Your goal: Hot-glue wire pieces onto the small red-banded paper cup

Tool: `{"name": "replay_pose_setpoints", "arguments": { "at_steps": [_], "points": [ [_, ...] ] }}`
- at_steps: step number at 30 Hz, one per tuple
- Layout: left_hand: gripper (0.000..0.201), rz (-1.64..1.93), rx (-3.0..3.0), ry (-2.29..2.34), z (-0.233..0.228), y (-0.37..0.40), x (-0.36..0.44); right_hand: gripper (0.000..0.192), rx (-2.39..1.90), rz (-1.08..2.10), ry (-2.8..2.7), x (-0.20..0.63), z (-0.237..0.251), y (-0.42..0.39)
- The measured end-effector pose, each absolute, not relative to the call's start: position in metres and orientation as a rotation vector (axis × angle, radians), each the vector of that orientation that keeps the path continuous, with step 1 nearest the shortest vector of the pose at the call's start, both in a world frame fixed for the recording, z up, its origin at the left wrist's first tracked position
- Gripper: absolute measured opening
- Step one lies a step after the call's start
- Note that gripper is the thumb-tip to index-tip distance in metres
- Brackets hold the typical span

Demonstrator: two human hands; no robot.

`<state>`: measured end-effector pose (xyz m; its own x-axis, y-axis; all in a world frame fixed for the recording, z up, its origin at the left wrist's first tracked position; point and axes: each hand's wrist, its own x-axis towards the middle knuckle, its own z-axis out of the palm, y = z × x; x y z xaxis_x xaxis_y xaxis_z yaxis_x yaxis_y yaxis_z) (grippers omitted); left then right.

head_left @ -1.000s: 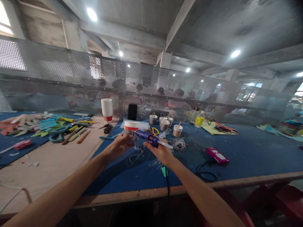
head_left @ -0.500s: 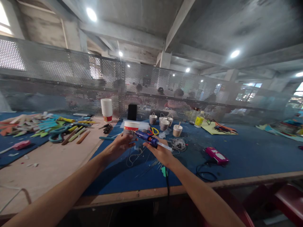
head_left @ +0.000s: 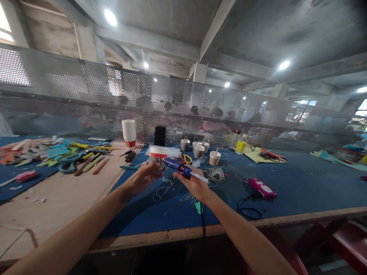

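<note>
Head view: the glue gun is gripped by the right hand, a greyish piece by the left hand, whose pinching fingers could be burned if the nozzle slips.

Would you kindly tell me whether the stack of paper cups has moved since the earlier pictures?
No; the stack of paper cups stands in the same place, left of the black phone, the gap unchanged.
</note>
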<state>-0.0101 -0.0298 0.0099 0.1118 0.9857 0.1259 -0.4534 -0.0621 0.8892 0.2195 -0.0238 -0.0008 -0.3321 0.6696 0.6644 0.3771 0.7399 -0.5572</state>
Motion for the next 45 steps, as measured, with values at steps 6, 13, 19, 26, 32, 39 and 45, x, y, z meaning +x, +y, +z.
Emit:
{"name": "replay_pose_setpoints", "arguments": {
  "at_steps": [6,13,19,26,32,39,45],
  "points": [
    [0.011,1.373,0.988,0.72,0.017,-0.038,-0.007,0.024,-0.789,0.39,-1.915,0.219,-0.002,-0.021],
    [0.012,1.337,0.949,0.676,0.003,-0.023,-0.016,0.028,-0.826,0.285,-1.987,0.22,-0.003,-0.02],
    [0.013,1.313,0.93,0.603,-0.005,-0.015,-0.021,0.034,-0.829,0.22,-1.989,0.22,-0.006,-0.016],
    [0.012,1.286,0.892,0.632,0.001,-0.017,-0.018,0.036,-0.816,0.239,-1.981,0.22,-0.007,-0.016],
    [0.016,1.287,0.868,0.61,-0.001,-0.014,-0.02,0.036,-0.834,0.189,-1.981,0.22,-0.007,-0.015],
    [0.018,1.266,0.857,0.605,-0.001,-0.012,-0.022,0.036,-0.857,0.167,-1.965,0.22,-0.007,-0.014],
    [0.021,1.251,0.868,0.541,0.0,-0.013,-0.023,0.037,-0.868,0.182,-1.958,0.22,-0.006,-0.014]
  ]
}}
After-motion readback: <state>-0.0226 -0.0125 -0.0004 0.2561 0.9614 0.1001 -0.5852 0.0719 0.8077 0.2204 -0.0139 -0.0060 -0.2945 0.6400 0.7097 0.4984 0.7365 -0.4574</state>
